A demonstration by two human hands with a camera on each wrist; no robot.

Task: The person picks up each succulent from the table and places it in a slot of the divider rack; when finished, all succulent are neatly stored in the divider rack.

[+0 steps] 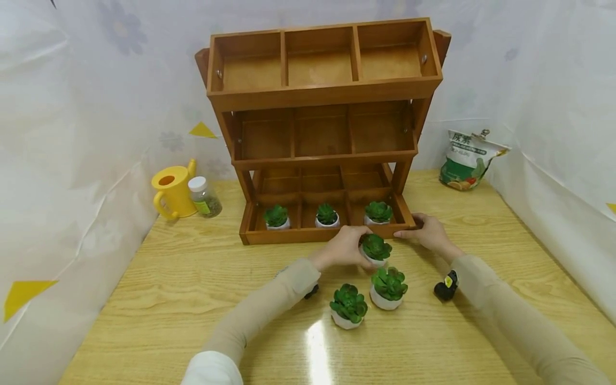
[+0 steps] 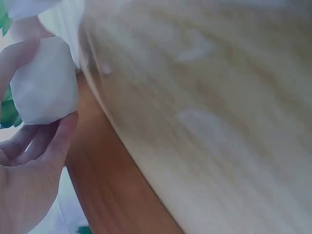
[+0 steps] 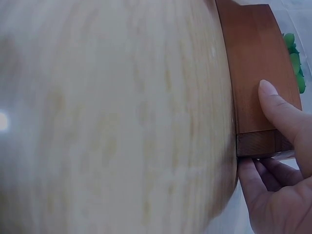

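Note:
My left hand (image 1: 344, 247) grips a potted succulent (image 1: 377, 247) just in front of the bottom tray of a brown wooden shelf (image 1: 327, 92). Fingers and thumb clasp its faceted white pot (image 2: 46, 83) in the left wrist view. At the tray's front right corner, my right hand (image 1: 430, 233) holds the wood, thumb on the front board (image 3: 253, 68) and fingers round the end. Three succulents stand in the tray: left (image 1: 276, 216), middle (image 1: 327, 215) and right (image 1: 378, 212). Two more potted succulents, one nearer (image 1: 348, 305) and one farther right (image 1: 389, 286), stand on the table.
A yellow watering can (image 1: 175, 190) and a white-capped jar (image 1: 204, 198) stand left of the shelf. At the back right is a clipped green-and-white bag (image 1: 467, 160). White sheeting (image 1: 553, 107) surrounds the wood-grain table (image 1: 159, 321).

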